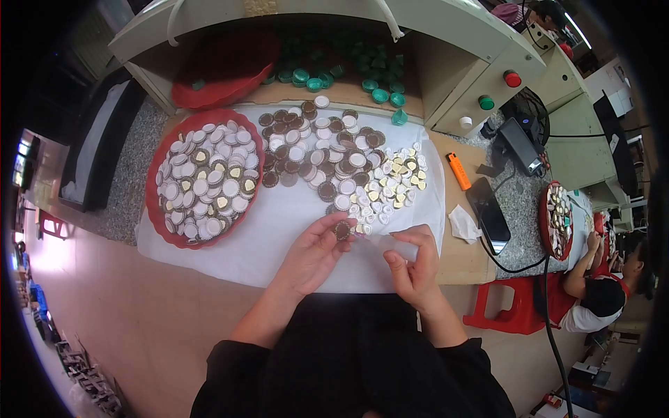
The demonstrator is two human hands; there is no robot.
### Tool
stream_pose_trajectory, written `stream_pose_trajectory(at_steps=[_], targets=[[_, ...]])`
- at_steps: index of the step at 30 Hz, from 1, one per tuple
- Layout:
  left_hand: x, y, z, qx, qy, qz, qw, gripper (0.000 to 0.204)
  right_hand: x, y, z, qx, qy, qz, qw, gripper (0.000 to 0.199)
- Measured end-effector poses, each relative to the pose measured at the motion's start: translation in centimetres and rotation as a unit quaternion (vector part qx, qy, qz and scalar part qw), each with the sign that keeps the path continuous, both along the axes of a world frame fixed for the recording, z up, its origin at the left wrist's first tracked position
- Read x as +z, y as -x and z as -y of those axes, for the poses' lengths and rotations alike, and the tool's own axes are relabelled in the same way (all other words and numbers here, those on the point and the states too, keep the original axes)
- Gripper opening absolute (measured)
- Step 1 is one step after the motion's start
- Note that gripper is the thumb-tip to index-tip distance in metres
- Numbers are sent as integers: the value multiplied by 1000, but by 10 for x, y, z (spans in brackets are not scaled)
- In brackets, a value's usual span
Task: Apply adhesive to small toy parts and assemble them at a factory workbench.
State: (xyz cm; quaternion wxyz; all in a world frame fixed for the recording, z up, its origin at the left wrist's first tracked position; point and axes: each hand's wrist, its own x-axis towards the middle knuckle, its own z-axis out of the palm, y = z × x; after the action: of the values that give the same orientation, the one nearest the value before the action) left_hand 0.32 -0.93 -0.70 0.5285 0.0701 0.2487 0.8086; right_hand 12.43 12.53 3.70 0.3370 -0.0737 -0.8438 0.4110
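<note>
The left hand's thumb and fingertips are pinched narrow on a brown scalloped disc point(341, 230), held raised over the near part of the white sheet point(286, 217); the left hand point(315, 256) has it tilted so that its patterned face shows. The right hand point(416, 268) is curled round a small translucent squeeze bottle point(405, 247), whose thin nozzle points left toward the disc. Whether the tip touches it is too blurred to tell, and no heart piece can be made out on this disc.

Just beyond the fingers, slightly right, lie the loose heart-shaped pieces point(391, 198), white or gold side up. Farther and left of them spread the loose discs point(296, 153), some brown side up and others white, piled over one another. I see no gold hearts on these, so they look like the part left to do.

At the left, the red scalloped tray point(212, 116) is heaped with discs, mostly white side up; several show a gold heart on the face. That seems to be the finished share, already large, with the work perhaps past halfway, though the buried layers are hidden.

Farther out, green cups point(300, 76) sit at the far side, and an orange lighter point(458, 171) and a black smartphone point(491, 219) lie right of the sheet.
</note>
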Motion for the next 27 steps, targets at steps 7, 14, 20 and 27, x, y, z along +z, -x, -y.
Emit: stream_pose_trajectory(at_steps=[7, 14, 20, 27], targets=[[0, -1, 0, 2, 8, -14, 1000, 34, 7, -1, 6, 22, -23, -3, 999, 28], [1, -1, 1, -1, 6, -7, 1000, 35, 1, -1, 5, 11, 17, -7, 1000, 26], [-1, 0, 0, -8, -11, 9, 1000, 35, 7, -4, -17, 30, 682, -59, 729, 39], [-7, 2, 5, 29, -56, 42, 997, 38, -3, -2, -26, 43, 605, 35, 795, 26]])
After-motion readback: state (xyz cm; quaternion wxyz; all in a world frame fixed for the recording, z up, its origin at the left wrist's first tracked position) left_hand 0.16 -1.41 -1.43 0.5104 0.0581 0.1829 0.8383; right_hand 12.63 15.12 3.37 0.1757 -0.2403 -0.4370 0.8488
